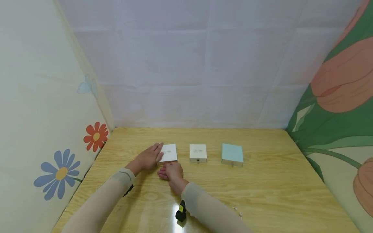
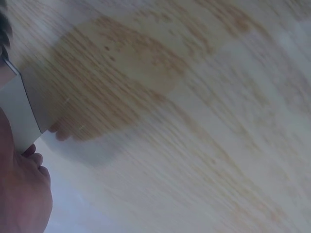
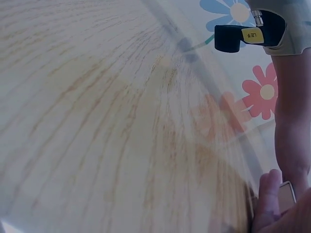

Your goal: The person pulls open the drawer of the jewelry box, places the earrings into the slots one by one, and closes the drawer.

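Observation:
A flat white box (image 1: 170,152) with faint lettering lies at the left of the row on the table. My left hand (image 1: 148,157) holds it from the left side, with the fingers at its back left corner and the thumb over its top. At the front edge is my right hand (image 1: 172,171), fingers curled, fingertips right at the box; they hide whatever they pinch there. In the left wrist view the box's pale edge (image 2: 22,114) shows above curled fingers. The right wrist view has the right hand (image 3: 272,208) beside a small part of the box (image 3: 285,196).
A cream box (image 1: 198,152) with a dark tab at its front sits in the middle, and a light blue box (image 1: 232,153) on the right. Small shiny pieces (image 1: 240,214) lie near the right forearm. A white cloth (image 1: 198,64) hangs behind the wooden table (image 1: 274,181).

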Tool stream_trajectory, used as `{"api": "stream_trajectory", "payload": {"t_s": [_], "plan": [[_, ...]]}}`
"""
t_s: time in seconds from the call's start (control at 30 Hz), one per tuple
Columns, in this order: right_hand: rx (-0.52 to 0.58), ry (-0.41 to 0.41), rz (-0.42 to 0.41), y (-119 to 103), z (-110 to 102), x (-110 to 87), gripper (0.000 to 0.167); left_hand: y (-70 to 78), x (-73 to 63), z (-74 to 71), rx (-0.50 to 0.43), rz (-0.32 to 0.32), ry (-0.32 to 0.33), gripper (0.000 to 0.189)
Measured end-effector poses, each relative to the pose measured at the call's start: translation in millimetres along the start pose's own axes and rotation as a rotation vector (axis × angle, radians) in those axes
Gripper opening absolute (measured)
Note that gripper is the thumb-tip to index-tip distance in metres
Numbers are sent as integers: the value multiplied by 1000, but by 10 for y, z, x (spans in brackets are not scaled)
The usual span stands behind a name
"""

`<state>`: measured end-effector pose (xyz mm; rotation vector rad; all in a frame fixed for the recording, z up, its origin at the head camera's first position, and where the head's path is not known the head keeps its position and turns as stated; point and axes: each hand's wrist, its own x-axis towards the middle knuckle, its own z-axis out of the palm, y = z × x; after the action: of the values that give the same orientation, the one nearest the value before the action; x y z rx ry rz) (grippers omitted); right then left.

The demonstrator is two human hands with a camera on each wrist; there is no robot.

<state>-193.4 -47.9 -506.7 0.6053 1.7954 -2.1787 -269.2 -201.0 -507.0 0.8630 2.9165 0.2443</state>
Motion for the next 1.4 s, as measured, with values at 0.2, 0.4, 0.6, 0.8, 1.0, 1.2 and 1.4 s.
{"api": "stream_trajectory", "payload": {"t_s": [0.2,0.4,0.6,0.8,1.0,1.2,1.4], "plan": [[-28,-11,3,-57,-34,-57,18,18,19,-66,18,-33,-29,63],[-42,-32,-8,-165,-125,-167,16,38,10,-127,34,-49,-48,65],[-73,-16,-9,-275,-363,-192,16,53,9,-132,15,-53,-26,64],[-90,20,-28,-360,-641,-123,21,56,27,-143,-6,-56,34,63],[-67,39,-29,-381,-814,-93,26,128,21,-201,-49,-60,76,62],[-120,32,-13,-414,-991,-113,23,302,111,-216,-39,-36,117,63],[-128,11,21,-423,-1175,-116,26,498,267,-192,-27,-26,121,61]]}}
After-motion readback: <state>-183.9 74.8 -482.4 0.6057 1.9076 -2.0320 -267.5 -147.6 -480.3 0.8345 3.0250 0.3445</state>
